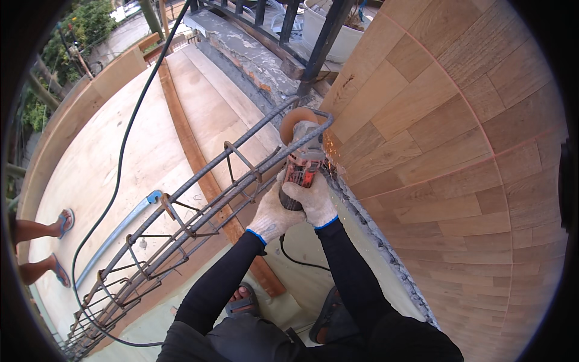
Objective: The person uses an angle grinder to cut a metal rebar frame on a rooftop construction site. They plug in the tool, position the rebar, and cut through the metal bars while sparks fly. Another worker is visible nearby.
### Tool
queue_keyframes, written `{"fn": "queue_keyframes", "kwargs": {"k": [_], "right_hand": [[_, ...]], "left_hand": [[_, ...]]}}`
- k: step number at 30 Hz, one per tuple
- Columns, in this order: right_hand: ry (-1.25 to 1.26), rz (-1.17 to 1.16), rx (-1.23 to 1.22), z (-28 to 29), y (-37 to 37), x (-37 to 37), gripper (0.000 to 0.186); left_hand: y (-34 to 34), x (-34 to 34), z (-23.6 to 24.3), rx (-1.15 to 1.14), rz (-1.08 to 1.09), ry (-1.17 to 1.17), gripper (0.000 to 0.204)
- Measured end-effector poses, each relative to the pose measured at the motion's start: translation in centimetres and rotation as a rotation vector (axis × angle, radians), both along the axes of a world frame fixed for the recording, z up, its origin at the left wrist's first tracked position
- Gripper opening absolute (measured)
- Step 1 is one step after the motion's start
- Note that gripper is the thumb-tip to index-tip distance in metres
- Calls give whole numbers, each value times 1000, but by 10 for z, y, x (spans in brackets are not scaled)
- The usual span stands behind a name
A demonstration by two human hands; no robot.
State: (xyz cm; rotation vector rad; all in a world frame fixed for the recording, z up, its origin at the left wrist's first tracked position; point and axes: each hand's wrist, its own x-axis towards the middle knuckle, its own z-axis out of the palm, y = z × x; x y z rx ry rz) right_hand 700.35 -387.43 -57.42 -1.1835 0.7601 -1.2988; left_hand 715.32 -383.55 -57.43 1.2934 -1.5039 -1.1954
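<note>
Both my hands are in pale knitted gloves with blue cuffs. My left hand [272, 208] and my right hand [315, 199] are wrapped round the body of a red and black angle grinder [303, 170]. Its brown disc [295, 125] is up at the far end of a rusty rebar cage [199, 220], close to the bent bar end [327, 120]. Orange sparks [330, 148] fly off to the right of the grinder. The exact contact between disc and bar is hidden by the tool's head. A black cord [298, 260] trails below my hands.
Plywood sheeting [114, 175] lies left, with a brown wooden strip [181, 130] and a blue-ended metal bar [123, 232]. Another person's sandalled feet [63, 223] stand there. A black cable [120, 151] crosses it. Tiled floor [446, 127] borders a broken concrete edge [380, 238] on the right.
</note>
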Motion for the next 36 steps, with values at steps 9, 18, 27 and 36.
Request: {"fn": "queue_keyframes", "kwargs": {"k": [9,18,27,36], "right_hand": [[30,13,-3,5,2,0,57],[-17,20,59,7,2,3,61],[-55,15,16,11,4,3,58],[-36,27,40,7,5,3,57]], "left_hand": [[4,3,19,3,7,-71,101],[-2,4,3,5,-9,-10,103],[3,4,27,35,-12,-74,109],[5,4,19,50,-8,-47,85]]}}
